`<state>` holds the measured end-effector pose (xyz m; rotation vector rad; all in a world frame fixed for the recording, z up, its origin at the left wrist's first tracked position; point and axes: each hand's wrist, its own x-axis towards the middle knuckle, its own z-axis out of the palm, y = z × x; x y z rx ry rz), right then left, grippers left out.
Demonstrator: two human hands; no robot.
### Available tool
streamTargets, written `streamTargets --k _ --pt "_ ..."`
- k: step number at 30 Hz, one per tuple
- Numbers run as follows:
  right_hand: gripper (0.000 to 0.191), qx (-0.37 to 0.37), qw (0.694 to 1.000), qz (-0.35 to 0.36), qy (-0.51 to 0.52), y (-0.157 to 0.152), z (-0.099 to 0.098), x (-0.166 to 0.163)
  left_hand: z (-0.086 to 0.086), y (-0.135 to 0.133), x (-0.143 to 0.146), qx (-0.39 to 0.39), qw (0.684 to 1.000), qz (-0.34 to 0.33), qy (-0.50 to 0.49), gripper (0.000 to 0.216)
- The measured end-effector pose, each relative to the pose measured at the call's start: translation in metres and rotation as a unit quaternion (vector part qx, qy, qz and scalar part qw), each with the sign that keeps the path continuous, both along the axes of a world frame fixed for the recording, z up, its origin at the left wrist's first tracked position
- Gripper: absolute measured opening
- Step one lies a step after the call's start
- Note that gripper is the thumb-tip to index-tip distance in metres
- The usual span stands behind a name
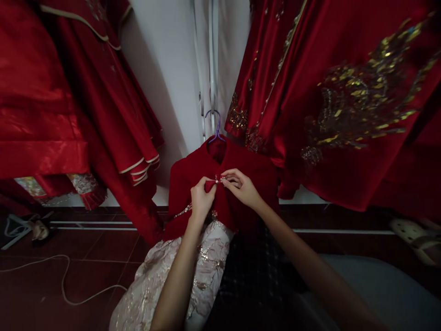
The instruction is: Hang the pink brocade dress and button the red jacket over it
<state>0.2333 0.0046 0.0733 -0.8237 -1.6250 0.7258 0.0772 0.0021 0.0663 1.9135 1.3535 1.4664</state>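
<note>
A red jacket [193, 168] hangs in front of me on a purple hanger [218, 126]. At its front opening, my left hand [202, 197] pinches the edge of the cloth beside a small pearl-like button [217, 181]. My right hand [243, 186] comes in from the other side, thumb and fingertips closed at the same fastening. Exactly what lies between the right fingertips is too small to make out. Below the jacket spreads a pale brocade skirt [206, 271] with shiny gold and pink patterning. A beaded trim [184, 210] shows left of my left wrist.
Red garments [103, 92] hang at the left, and a red dress with gold sequins [365, 101] hangs at the right. A metal rack [213, 55] stands behind the jacket. A pale cable [67, 285] lies on the tiled floor; a beige clog [413, 236] is far right, near a grey seat-like surface [375, 285].
</note>
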Motion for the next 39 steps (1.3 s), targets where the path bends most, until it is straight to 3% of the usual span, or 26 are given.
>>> streamTargets --k 6,12,18,24,29,39 --pt "0.024 0.019 0.998 -0.014 -0.063 0.000 0.014 -0.005 0.020 -0.001 -0.006 -0.003 0.999 -0.050 0.006 0.011" --pt "0.021 0.030 0.997 -0.058 -0.046 0.001 0.008 -0.010 0.029 0.003 -0.013 -0.011 0.990 -0.106 0.091 0.005" --pt "0.020 0.056 0.993 -0.084 -0.054 -0.005 0.003 -0.013 0.019 -0.010 -0.005 0.002 0.990 -0.051 0.134 0.010" --pt "0.021 0.085 0.987 -0.129 -0.053 -0.018 0.008 -0.011 0.014 -0.026 0.001 0.017 0.994 -0.047 0.096 0.011" --pt "0.027 0.072 0.991 -0.094 -0.069 -0.025 0.009 -0.009 0.009 -0.028 0.002 0.025 0.997 -0.047 0.059 0.014" --pt "0.030 0.057 0.992 -0.085 -0.069 -0.018 0.003 -0.014 -0.006 -0.020 -0.005 0.032 0.995 -0.044 0.086 0.014"
